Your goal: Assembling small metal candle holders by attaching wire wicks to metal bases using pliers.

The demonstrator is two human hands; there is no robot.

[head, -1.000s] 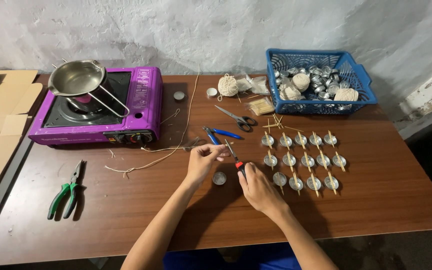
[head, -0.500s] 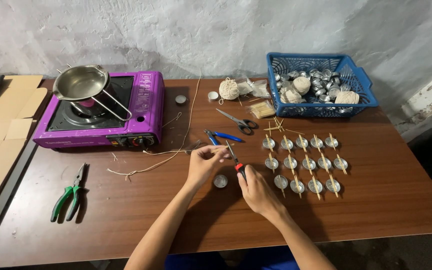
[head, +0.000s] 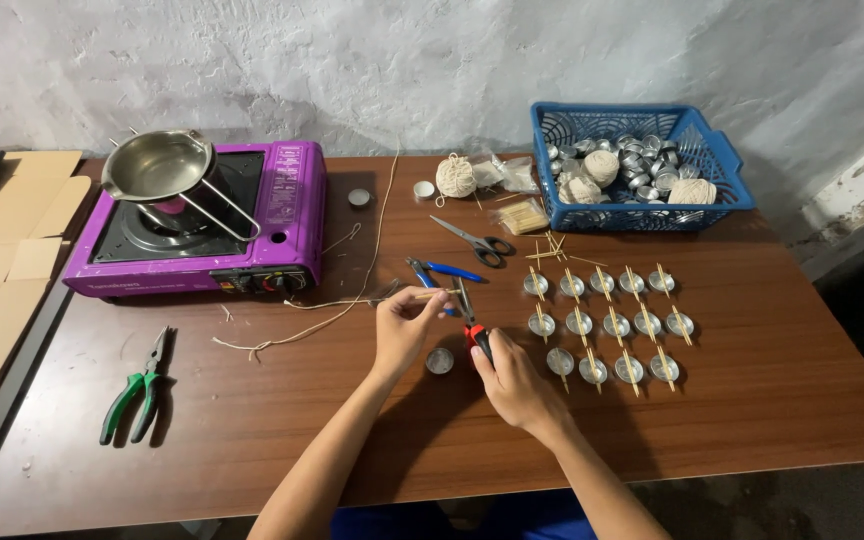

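Note:
My left hand (head: 404,325) pinches a thin wooden stick (head: 434,293) tied to a pale string (head: 327,312) that trails left across the brown table (head: 252,430). My right hand (head: 512,378) grips red-handled cutters (head: 471,325), their tip pointing up toward the stick. A small empty metal cup (head: 439,360) sits on the table between the two hands. To the right lie three rows of metal cups with sticks laid across them (head: 607,325).
A purple gas stove (head: 272,215) carries a steel pot (head: 157,168) at the back left. Green pliers (head: 137,385) lie near the left edge. Scissors (head: 472,240), blue-handled pliers (head: 442,270), a string ball (head: 455,176) and a blue basket (head: 642,165) of cups stand behind.
Both hands stay close together over the small cup with only slight shifts. The view has drifted a little.

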